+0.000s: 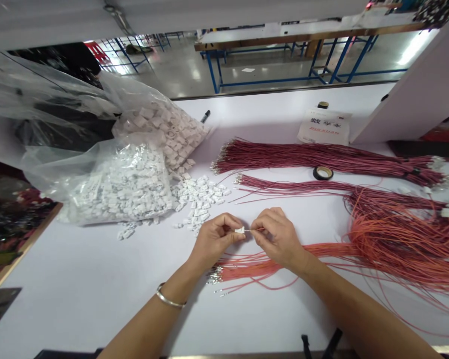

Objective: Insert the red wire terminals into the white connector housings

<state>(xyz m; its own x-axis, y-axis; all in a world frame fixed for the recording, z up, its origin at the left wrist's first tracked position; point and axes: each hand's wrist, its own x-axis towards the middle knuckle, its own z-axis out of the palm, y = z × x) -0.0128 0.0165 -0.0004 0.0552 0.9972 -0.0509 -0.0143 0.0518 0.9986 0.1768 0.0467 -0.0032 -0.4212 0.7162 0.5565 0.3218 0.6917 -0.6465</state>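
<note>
My left hand (pixel 214 235) pinches a small white plastic connector (pixel 240 230) just above the white table (pixel 97 284). My right hand (pixel 277 235) pinches the end of a thin red wire (pixel 255 230) whose metal tip points at the connector. Both hands meet near the table's middle. Under them lies a bundle of orange-red wires (pixel 359 252) with metal terminals at its left end. Loose white connectors (pixel 198 199) are scattered just beyond my left hand. A metal bangle (pixel 168 299) circles my left wrist.
Clear plastic bags of white connectors (pixel 123 184) and larger housings (pixel 164 127) sit at the left. Dark red wire bundles (pixel 322 157) lie across the far right, with a tape roll (pixel 323 173), a white packet (pixel 325 127) and a marker (pixel 205 116). Blue-framed benches stand beyond.
</note>
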